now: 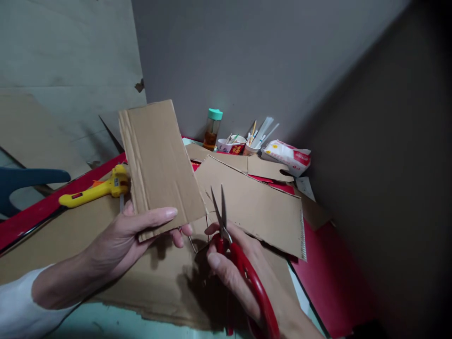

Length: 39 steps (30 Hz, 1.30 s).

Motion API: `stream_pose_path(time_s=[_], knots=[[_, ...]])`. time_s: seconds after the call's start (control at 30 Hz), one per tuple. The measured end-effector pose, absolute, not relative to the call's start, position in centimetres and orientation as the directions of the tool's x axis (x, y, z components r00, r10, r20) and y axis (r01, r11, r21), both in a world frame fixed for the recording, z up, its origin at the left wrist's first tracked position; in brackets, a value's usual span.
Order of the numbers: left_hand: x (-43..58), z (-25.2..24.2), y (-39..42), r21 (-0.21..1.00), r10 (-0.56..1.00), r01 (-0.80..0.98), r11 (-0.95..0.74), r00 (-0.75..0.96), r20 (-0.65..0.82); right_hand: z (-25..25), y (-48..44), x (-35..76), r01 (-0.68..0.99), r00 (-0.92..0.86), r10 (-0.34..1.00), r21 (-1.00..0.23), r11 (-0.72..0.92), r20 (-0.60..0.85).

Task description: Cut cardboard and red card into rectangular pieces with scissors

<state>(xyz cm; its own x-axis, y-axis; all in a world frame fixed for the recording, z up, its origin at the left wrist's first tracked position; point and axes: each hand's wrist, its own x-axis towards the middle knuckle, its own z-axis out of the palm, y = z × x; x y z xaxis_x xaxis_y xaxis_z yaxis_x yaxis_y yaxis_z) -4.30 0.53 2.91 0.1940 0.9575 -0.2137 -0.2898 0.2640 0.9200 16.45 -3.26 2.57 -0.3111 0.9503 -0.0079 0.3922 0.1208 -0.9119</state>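
My left hand point(141, 230) grips a rectangular piece of cardboard point(158, 165) by its lower edge, thumb on the front face and fingers behind. The piece is held up and tilted, with creases along its left side. In my right hand point(240, 263) is a pair of scissors point(247, 268) with red handles. Their blades point upward and stand slightly apart, just right of the cardboard piece and not around it. Beneath both hands lies a large cardboard sheet point(116, 287). A yellow glue gun point(95, 189) is left of the held piece.
Another cut cardboard panel point(254, 202) lies to the right, over red material point(332, 278). Along the wall stand a bottle with a teal lid point(212, 129), paper cups point(237, 145) holding sticks, and a soft tissue pack point(287, 156). A blue curved object point(31, 178) is at far left.
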Motion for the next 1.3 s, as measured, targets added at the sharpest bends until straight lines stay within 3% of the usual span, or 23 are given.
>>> stream_pose_path(time_s=[0.33, 0.6, 0.8, 1.1, 1.3], knots=[[-4.3, 2.1, 0.4, 0.904, 0.947, -0.31, 0.296, 0.221, -0.234, 2.6, -3.6, 16.6, 0.403, -0.326, 0.943, -0.913, 0.068, -0.073], [-3.9, 2.3, 0.2, 0.95, 0.95, -0.207, 0.233, 0.256, -0.177, 2.2, -3.5, 16.7, 0.435, -0.309, 0.95, -0.896, 0.093, -0.052], [-4.1, 1.9, 0.3, 0.932, 0.962, -0.269, 0.242, 0.194, -0.194, 2.4, -3.6, 16.6, 0.433, -0.31, 0.949, -0.896, 0.096, -0.048], [-3.7, 2.3, 0.2, 0.957, 0.958, -0.187, 0.224, 0.225, -0.18, 2.0, -3.4, 16.4, 0.387, -0.286, 0.958, -0.917, 0.102, -0.014], [-3.6, 1.6, 0.4, 0.949, 0.96, -0.224, 0.223, 0.217, -0.175, 2.1, -3.4, 16.3, 0.328, -0.29, 0.957, -0.939, 0.104, 0.005]])
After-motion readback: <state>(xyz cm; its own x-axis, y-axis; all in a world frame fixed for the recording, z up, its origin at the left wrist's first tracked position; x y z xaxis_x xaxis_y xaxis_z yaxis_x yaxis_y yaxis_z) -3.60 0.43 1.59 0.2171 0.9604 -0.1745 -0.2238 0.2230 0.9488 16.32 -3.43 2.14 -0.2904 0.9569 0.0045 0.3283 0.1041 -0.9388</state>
